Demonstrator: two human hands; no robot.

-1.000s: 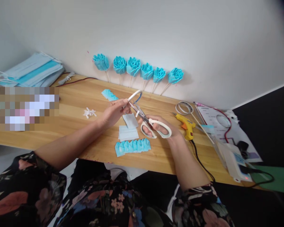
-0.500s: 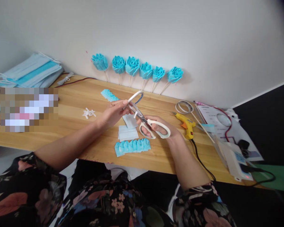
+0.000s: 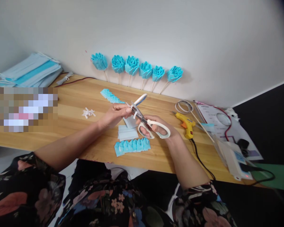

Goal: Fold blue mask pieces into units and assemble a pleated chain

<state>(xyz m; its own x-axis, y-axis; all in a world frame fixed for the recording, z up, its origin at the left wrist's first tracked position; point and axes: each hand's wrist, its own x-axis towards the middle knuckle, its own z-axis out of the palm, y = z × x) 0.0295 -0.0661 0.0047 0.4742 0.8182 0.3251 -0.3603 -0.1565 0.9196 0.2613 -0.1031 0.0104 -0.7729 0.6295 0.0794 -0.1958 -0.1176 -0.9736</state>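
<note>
My right hand (image 3: pixel 159 123) grips a pair of scissors (image 3: pixel 144 120), its thumb through a white handle loop. The blades point up and left toward my left hand (image 3: pixel 118 114). Between thumb and fingers, that hand pinches a narrow roll of white tape (image 3: pixel 141 99), blue on its inside. A short white tape end (image 3: pixel 134 115) lies across the blades; whether they are closed on it I cannot tell. Under my hands are flat, pale folded mask pieces (image 3: pixel 127 132). Nearer me lies a pleated blue strip (image 3: pixel 132 146), and another blue strip (image 3: pixel 110 95) reaches behind my left hand.
Several blue flowers on sticks (image 3: pixel 132 65) lean against the wall. Small white snippets (image 3: pixel 88 112) lie left of my hands, with a stack of masks (image 3: pixel 30 71) farther left. At right are a yellow glue gun (image 3: pixel 186 125), its black cord and a power strip (image 3: pixel 236 160).
My left hand has shifted slightly down and closer to the blades. The tape roll has tilted and now appears narrower. My right hand and the scissors have barely moved.
</note>
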